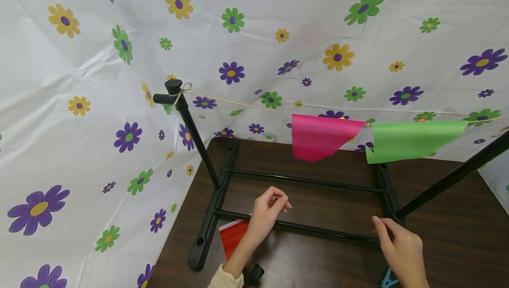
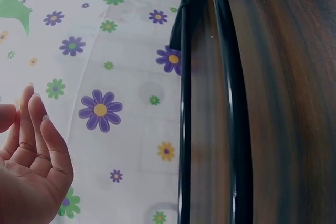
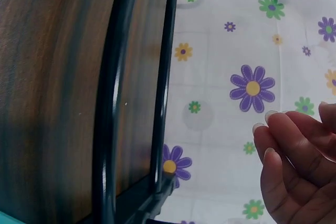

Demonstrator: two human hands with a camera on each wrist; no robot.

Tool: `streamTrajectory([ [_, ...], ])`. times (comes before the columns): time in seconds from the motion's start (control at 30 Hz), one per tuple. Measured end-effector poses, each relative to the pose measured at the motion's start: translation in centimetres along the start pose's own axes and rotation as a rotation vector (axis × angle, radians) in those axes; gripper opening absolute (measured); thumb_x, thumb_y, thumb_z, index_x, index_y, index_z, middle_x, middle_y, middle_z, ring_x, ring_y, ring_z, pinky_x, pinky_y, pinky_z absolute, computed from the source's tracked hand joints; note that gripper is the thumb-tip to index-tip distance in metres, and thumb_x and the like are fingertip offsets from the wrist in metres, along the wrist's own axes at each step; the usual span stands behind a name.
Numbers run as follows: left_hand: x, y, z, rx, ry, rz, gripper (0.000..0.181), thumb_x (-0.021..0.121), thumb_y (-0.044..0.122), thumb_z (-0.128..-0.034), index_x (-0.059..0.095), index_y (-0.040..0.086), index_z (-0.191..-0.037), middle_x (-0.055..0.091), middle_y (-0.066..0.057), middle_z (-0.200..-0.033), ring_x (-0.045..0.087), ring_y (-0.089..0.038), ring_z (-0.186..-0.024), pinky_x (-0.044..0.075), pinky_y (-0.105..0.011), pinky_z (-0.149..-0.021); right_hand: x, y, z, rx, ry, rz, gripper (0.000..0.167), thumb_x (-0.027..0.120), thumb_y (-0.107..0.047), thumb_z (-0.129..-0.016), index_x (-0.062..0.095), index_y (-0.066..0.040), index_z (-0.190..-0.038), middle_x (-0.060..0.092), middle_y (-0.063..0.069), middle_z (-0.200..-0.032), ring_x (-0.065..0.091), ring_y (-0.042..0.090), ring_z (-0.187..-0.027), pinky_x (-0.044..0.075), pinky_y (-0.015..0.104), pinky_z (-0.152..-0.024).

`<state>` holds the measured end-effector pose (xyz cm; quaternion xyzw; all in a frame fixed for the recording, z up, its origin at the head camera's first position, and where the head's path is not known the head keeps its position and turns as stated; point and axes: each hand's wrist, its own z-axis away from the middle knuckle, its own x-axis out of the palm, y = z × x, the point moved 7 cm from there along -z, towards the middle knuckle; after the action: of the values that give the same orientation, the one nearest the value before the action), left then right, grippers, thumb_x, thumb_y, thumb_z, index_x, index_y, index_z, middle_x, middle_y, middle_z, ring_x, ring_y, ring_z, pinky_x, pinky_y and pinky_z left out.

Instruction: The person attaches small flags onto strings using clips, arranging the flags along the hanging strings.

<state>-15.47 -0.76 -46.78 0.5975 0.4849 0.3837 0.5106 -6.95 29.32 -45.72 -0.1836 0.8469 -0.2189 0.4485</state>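
In the head view my left hand (image 1: 267, 212) hovers above the front crossbar of a black stand, fingers loosely bent and nothing visible in them. My right hand (image 1: 402, 248) is near the stand's right foot, also loosely bent with nothing visible in it. The wrist views show the left fingers (image 2: 39, 135) and right fingers (image 3: 299, 161) relaxed, each thumb partly cut off by the frame. Beyond the hands, a pink sheet (image 1: 322, 135) and a green sheet (image 1: 413, 140) hang side by side on a thin string (image 1: 246, 104). Their lower edges are uneven.
The string is tied to the stand's left post (image 1: 199, 142) and runs towards the right post (image 1: 453, 175). A red piece (image 1: 233, 235) lies partly under my left forearm. Near my right wrist is a teal object (image 1: 389, 279). Flowered cloth (image 1: 99, 146) surrounds the brown table (image 1: 449, 230).
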Motion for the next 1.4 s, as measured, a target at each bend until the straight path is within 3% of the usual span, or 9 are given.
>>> streamTrajectory([
  [0.27, -1.4, -1.5, 0.5, -0.011, 0.011, -0.039, 0.011, 0.064, 0.009, -0.1029, 0.065, -0.001, -0.099, 0.074, -0.018, -0.087, 0.068, -0.029, -0.074, 0.057, -0.025, -0.071, 0.3, 1.2, 0.8, 0.061, -0.071, 0.039, 0.026, 0.066, -0.010, -0.102, 0.074, -0.004, -0.077, 0.065, 0.000, -0.062, 0.038, -0.002, -0.047, 0.038, 0.023, -0.045],
  [0.47, -3.0, -3.0, 1.2, -0.069, -0.001, -0.102, 0.012, 0.066, 0.010, -0.1019, 0.066, -0.001, -0.099, 0.075, -0.014, -0.087, 0.069, -0.032, -0.077, 0.058, -0.028, -0.074, 0.4, 1.9, 1.2, 0.102, -0.143, 0.049, 0.030, 0.063, -0.015, -0.104, 0.073, -0.007, -0.077, 0.064, -0.003, -0.062, 0.037, 0.001, -0.047, 0.038, 0.027, -0.046],
  [0.67, -4.4, -4.0, 1.6, -0.125, -0.105, -0.233, 0.016, 0.062, 0.016, -0.1044, 0.068, 0.001, -0.102, 0.076, -0.007, -0.090, 0.070, -0.017, -0.081, 0.056, -0.027, -0.076, 1.3, 3.1, 1.4, 0.130, -0.347, 0.064, 0.031, 0.056, -0.020, -0.109, 0.073, 0.003, -0.095, 0.069, 0.000, -0.070, 0.048, 0.006, -0.048, 0.045, 0.029, -0.048],
  [0.77, -5.2, -4.4, 1.8, -0.126, -0.165, -0.318, 0.015, 0.060, 0.015, -0.1054, 0.069, 0.004, -0.103, 0.076, -0.005, -0.091, 0.070, -0.018, -0.084, 0.055, -0.027, -0.078, 1.9, 3.8, 1.7, 0.170, -0.466, 0.068, 0.034, 0.054, -0.022, -0.110, 0.071, 0.006, -0.103, 0.072, 0.003, -0.074, 0.056, 0.011, -0.053, 0.050, 0.032, -0.052],
  [0.87, -6.2, -4.6, 2.0, -0.120, -0.188, -0.423, 0.014, 0.059, 0.015, -0.1059, 0.069, 0.006, -0.102, 0.075, -0.004, -0.091, 0.070, -0.020, -0.085, 0.054, -0.027, -0.077, 2.5, 4.3, 2.0, 0.203, -0.547, 0.065, 0.035, 0.053, -0.023, -0.110, 0.070, 0.007, -0.107, 0.073, 0.004, -0.078, 0.060, 0.014, -0.058, 0.050, 0.033, -0.053],
  [1.13, -8.2, -5.5, 3.6, -0.117, -0.130, -0.721, 0.009, 0.063, 0.015, -0.1029, 0.070, 0.010, -0.101, 0.070, 0.000, -0.083, 0.049, -0.005, -0.062, 0.043, -0.023, -0.055, 3.1, 5.2, 2.3, 0.264, -0.627, 0.094, 0.033, 0.055, -0.020, -0.109, 0.069, 0.010, -0.107, 0.068, 0.001, -0.076, 0.051, 0.015, -0.057, 0.043, 0.031, -0.053],
  [1.27, -8.7, -5.6, 4.7, -0.088, -0.092, -0.847, 0.004, 0.068, 0.014, -0.0995, 0.070, 0.012, -0.096, 0.070, 0.005, -0.082, 0.050, -0.004, -0.062, 0.046, -0.023, -0.055, 3.1, 5.7, 2.4, 0.305, -0.667, 0.111, 0.033, 0.055, -0.019, -0.108, 0.068, 0.012, -0.106, 0.067, 0.000, -0.075, 0.051, 0.017, -0.060, 0.043, 0.033, -0.055],
  [1.4, -9.4, -5.9, 5.3, -0.098, -0.054, -0.904, 0.004, 0.070, 0.014, -0.0974, 0.069, 0.013, -0.094, 0.070, 0.004, -0.083, 0.054, -0.005, -0.065, 0.049, -0.024, -0.057, 3.0, 6.2, 2.8, 0.328, -0.687, 0.118, 0.036, 0.054, -0.020, -0.108, 0.068, 0.012, -0.104, 0.063, -0.001, -0.071, 0.049, 0.018, -0.060, 0.040, 0.033, -0.055],
])
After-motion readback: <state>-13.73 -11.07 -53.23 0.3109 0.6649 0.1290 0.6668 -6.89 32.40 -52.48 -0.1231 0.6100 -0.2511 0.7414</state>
